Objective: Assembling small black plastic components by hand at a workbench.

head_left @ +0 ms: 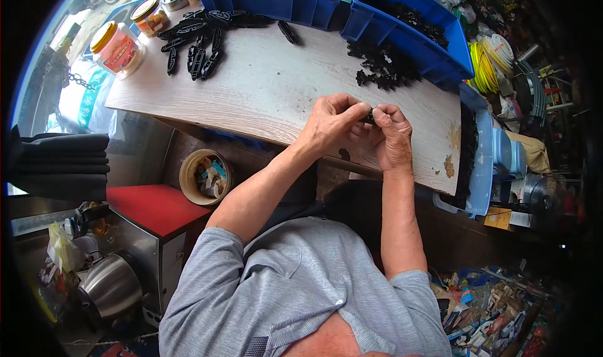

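Both hands meet above the front edge of the pale wooden table [251,74]. Between the thumb and fingers of my left hand [333,121] and my right hand [392,134] is a small black part [370,115], mostly hidden by the fingertips. Both hands pinch it. Beyond my right hand lies a heap of small black parts [386,66]. At the table's far left is a pile of long black slotted parts [200,39]. One such black part [288,32] lies apart, to the right of that pile.
Two blue bins [276,8] [411,43] line the back edge; the right one holds black parts. Lidded jars [118,50] stand at the left end. A waste bucket [188,175] and red-topped cabinet [157,209] are below left. A light-blue container [480,162] borders the right end.
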A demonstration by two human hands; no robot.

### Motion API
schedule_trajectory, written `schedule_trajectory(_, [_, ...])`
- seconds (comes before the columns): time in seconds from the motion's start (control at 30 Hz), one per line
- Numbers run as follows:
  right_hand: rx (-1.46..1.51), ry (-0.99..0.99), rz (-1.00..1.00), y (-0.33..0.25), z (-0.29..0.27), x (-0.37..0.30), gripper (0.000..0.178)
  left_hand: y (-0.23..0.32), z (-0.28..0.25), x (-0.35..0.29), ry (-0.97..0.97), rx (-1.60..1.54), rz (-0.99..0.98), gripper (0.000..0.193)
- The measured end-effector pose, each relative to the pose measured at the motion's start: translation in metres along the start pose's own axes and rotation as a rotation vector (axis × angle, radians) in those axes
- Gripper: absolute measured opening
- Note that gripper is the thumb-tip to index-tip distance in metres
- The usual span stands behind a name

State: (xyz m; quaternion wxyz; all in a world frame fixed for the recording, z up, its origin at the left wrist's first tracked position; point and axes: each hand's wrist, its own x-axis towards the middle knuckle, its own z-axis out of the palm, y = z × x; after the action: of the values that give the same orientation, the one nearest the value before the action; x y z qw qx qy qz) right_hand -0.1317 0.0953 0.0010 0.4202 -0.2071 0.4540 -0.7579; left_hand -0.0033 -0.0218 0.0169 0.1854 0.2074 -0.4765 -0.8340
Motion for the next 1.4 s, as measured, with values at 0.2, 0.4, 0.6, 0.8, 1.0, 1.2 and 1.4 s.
schedule_trajectory(0.2, [-0.228, 0.11, 0.003, -0.006, 0.011, 0.001, 0.019, -0.007, 0.001, 0.004, 0.091, -0.015, 0.084, 0.014])
schedule_trajectory(0.4, [-0.428, 0.039, 0.067, -0.013, 0.02, -0.004, 0.024, -0.008, -0.002, 0.002, 0.112, -0.095, 0.078, 0.011])
schedule_trajectory(0.6, [-0.39, 0.092, -0.015, -0.008, 0.017, -0.007, 0.026, -0.007, -0.003, 0.003, -0.001, -0.044, 0.045, 0.013])
schedule_trajectory(0.8, [-0.152, 0.221, 0.061, -0.02, 0.011, -0.016, 0.025, 0.0, -0.029, 0.05, 0.276, 1.116, 0.834, 0.028])
schedule_trajectory(1.0, [-0.157, 0.591, -0.025, -0.062, -0.053, -0.007, 0.041, 0.013, -0.047, 0.099, 0.045, 1.565, 0.964, 0.017])
schedule_trajectory(1.2, [-0.129, 0.874, -0.12, -0.102, -0.092, -0.015, 0.045, 0.008, -0.042, 0.093, -0.004, 1.576, 0.906, 0.013])
schedule_trajectory(1.4, [-0.175, 0.701, -0.015, -0.063, -0.081, -0.002, 0.037, 0.007, -0.042, 0.096, -0.091, 1.661, 0.919, 0.016])
